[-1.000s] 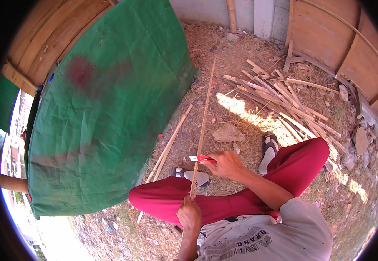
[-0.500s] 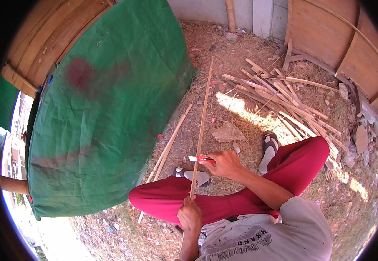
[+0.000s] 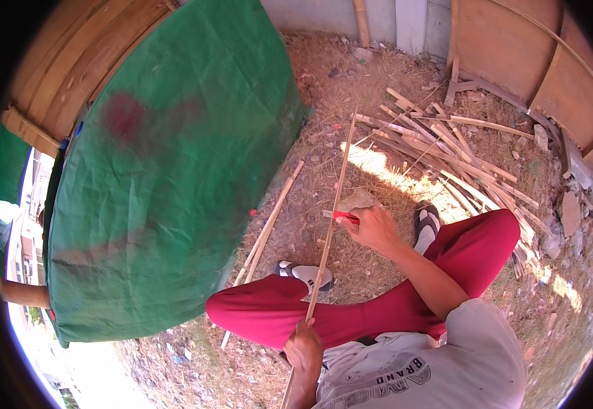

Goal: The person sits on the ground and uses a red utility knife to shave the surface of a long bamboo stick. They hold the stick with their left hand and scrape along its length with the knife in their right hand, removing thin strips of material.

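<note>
My left hand is closed round the lower part of a long, thin bamboo strip. The strip slants up and away from my lap across my left foot. In my right hand is a red utility knife, its pale blade against or just beside the strip about halfway along; I cannot tell whether it touches. Part of the knife's handle is hidden by my fingers. The strip's near end runs down past my left wrist.
A heap of bamboo strips lies at the right. Two more strips rest beside a large green tarp on the left. A flat stone sits beyond my right hand. Wooden panels stand at the back right.
My right hand and the knife have moved away from me and a little right along the strip. The strip's far end has swung to the right.
</note>
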The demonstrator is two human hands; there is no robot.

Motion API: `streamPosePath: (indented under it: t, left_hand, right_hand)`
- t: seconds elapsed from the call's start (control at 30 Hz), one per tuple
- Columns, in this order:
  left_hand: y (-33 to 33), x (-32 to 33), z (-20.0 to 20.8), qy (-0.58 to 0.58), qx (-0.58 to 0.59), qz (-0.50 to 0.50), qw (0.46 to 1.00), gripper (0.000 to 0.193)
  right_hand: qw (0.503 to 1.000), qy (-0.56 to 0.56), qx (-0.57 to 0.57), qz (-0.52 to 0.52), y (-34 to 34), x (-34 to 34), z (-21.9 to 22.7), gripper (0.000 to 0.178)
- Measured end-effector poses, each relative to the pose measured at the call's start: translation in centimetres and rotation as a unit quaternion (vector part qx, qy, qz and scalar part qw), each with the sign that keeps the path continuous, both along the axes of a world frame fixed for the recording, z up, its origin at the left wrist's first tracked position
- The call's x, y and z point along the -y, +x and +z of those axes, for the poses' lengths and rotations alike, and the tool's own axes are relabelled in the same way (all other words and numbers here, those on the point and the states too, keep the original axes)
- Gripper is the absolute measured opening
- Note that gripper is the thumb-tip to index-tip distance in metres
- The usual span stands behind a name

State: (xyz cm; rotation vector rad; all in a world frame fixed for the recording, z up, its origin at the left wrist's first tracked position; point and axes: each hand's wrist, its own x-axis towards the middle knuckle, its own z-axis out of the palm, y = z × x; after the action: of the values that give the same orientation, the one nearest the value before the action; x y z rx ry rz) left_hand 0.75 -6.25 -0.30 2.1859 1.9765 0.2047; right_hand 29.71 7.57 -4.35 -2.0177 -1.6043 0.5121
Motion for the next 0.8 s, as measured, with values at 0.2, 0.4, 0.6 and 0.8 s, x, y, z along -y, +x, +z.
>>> streamPosePath:
  t: [0.2,0.4,0.6,0.8]
  left_hand:
    - [-1.6,0.3,-0.2,0.054,0.021,-0.042,0.997,0.018]
    - [-2.5,1.8,1.7,0.012,-0.011,-0.034,0.999,0.022]
    - [-4.5,2.6,1.6,0.025,-0.012,-0.045,0.999,0.020]
    - [-6.3,3.6,2.0,0.026,-0.022,-0.049,0.998,0.013]
  right_hand:
    - [0.997,0.065,0.002,-0.047,-0.7,0.1,0.5,0.043]
    - [0.995,0.067,-0.013,-0.071,1.5,-0.7,-0.2,0.039]
    - [0.991,0.041,0.003,-0.127,2.7,-1.4,-1.4,0.042]
    - [0.988,0.036,-0.002,-0.152,4.4,-2.3,-3.2,0.046]
